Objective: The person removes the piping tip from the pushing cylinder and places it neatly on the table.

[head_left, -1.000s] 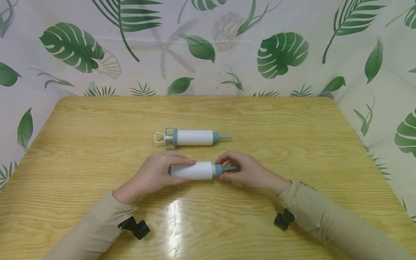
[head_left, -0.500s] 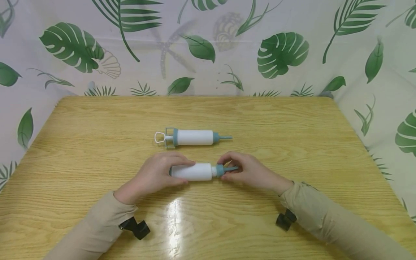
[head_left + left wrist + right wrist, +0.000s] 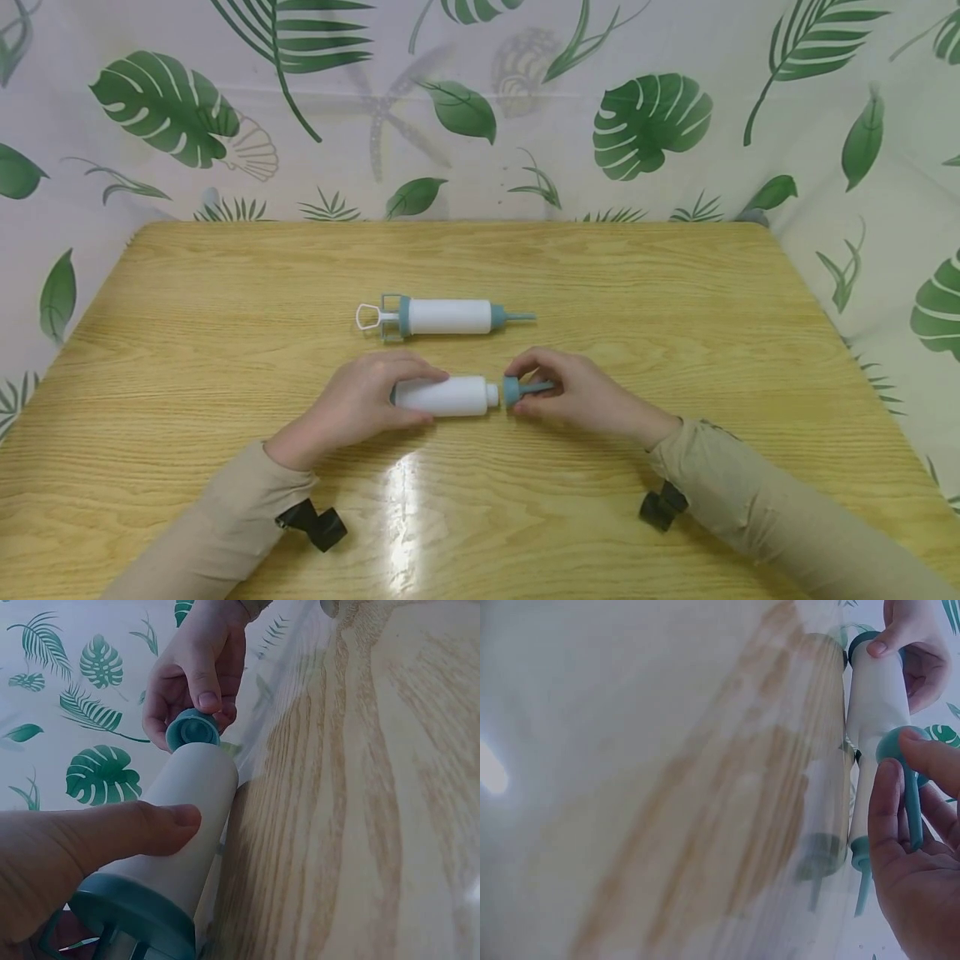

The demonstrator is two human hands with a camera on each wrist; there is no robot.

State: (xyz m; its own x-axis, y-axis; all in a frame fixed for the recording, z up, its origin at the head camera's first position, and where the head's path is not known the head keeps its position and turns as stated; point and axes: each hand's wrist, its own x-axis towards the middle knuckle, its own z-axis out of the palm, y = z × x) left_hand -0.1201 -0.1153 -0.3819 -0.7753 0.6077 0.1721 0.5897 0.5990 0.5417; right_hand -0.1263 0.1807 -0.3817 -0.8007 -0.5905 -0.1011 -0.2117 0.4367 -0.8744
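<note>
My left hand (image 3: pixel 363 390) grips the white barrel of a large plastic syringe (image 3: pixel 461 396), which lies sideways at the middle of the table. Its bare narrow neck points right. In the left wrist view the thumb lies along the barrel above a teal collar (image 3: pixel 135 911); the handle end is mostly hidden by the hand. My right hand (image 3: pixel 577 393) pinches a teal nozzle cap (image 3: pixel 512 391) with a long thin spout, a small gap away from the neck. The cap's hollow underside (image 3: pixel 193 729) faces the barrel. Behind both hands lies a second, whole syringe (image 3: pixel 450 317).
The wood-grain table (image 3: pixel 660 283) has its far edge against a leaf-patterned cloth (image 3: pixel 540 125). A black wrist camera (image 3: pixel 318 527) hangs below the left sleeve, another black camera (image 3: pixel 660 507) below the right.
The nozzle cap has come off the barrel's neck and moved slightly right with my right hand, baring the neck. My left hand has held its place on the barrel.
</note>
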